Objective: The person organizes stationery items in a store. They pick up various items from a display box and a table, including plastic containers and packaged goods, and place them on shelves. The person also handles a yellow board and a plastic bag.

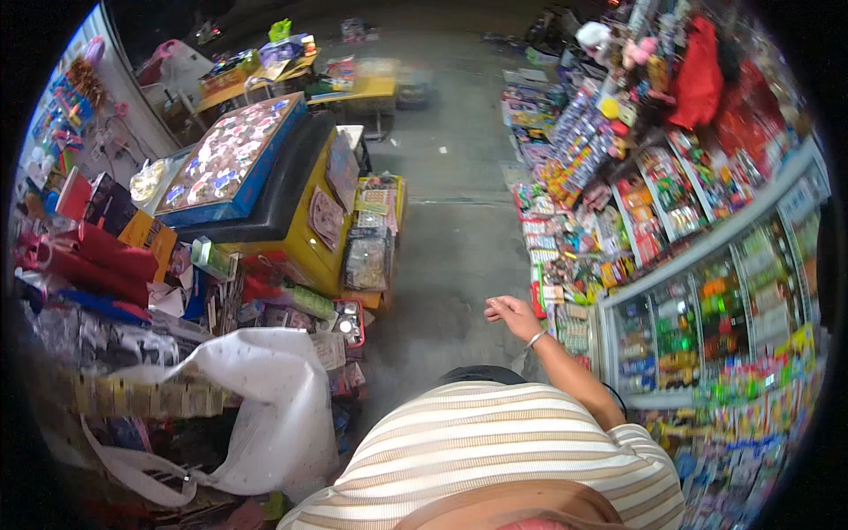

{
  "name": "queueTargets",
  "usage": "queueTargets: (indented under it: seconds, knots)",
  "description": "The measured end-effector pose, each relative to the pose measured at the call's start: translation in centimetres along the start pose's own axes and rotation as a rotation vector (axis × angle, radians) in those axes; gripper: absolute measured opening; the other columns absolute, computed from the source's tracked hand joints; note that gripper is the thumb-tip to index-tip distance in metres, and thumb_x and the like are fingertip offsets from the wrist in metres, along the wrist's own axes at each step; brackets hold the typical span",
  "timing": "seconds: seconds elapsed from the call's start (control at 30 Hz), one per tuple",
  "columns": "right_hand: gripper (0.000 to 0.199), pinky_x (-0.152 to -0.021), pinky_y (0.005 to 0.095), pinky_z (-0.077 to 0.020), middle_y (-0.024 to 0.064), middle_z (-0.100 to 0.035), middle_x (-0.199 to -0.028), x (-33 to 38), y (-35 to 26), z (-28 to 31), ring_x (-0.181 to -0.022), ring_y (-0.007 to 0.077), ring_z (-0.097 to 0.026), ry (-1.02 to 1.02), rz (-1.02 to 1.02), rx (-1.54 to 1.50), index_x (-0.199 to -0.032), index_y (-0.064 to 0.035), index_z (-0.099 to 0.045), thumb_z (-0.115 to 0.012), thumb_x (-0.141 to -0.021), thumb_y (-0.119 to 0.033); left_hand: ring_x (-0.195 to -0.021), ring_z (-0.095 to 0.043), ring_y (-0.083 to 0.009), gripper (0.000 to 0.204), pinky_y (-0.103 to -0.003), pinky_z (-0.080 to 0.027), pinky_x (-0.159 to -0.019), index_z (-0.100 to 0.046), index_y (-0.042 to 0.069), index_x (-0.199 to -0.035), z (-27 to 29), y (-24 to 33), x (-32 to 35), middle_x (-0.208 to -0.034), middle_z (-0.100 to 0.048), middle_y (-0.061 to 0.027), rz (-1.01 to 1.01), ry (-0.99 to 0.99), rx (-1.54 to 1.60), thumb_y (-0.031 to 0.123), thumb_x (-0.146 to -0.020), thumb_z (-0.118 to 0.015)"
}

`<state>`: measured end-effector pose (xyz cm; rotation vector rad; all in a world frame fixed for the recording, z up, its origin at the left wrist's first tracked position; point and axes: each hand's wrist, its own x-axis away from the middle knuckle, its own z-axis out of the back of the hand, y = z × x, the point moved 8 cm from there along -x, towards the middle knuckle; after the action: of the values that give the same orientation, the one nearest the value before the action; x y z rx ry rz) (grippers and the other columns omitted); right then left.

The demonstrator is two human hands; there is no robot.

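Observation:
My right hand (513,315) hangs over the walkway in front of me, with a pale bracelet on its wrist. Its fingers are loosely bent and a little apart, and nothing shows in them. Nearest to it are small packaged goods (574,331) along the right side; whether the hand touches any cannot be seen. Behind those packs stands a glass-fronted drinks cooler (605,340) with rows of bottles inside. My left hand is out of view.
A grey floor aisle (450,177) runs ahead between stacked goods. On the left, a yellow cabinet (314,243) with a black top carries a wide patterned box (234,159). Closer stands a white plastic chair-like shape (287,397). A red bag (698,75) hangs at far right.

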<state>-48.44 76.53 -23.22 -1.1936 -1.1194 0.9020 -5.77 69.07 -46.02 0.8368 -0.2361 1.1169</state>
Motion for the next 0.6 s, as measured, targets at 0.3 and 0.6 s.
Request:
queueTargets:
  seconds: [0.3,0.6]
  knots:
    - [0.036,-0.077,0.0273,-0.0497,0.0121,-0.064,-0.091,-19.7,-3.6,8.3,-0.081,0.0161,-0.063,-0.191,0.076,0.002,-0.11,0.0061,-0.055,-0.047,-0.095,-0.025,-0.086,-0.063,-0.0253,0.031,-0.035,-0.048,-0.077,-0.062,-0.001,-0.096,2.0,7.2,-10.6,-0.09,-0.065,-0.0162,0.161,0.017,0.022,0.026,-0.08,-0.062]
    - [0.04,-0.072,0.0241,-0.0474,0.0091,-0.065,-0.091,-39.9,-14.3,21.3,-0.078,0.0138,-0.063,-0.128,0.083,-0.121,-0.108,0.0016,-0.056,-0.047,-0.094,-0.035,-0.086,-0.063,-0.0256,0.032,-0.035,-0.048,-0.077,-0.061,-0.002,-0.096,11.9,23.4,-27.9,-0.09,-0.065,-0.0166,0.135,0.282,0.303,0.025,-0.079,-0.063]
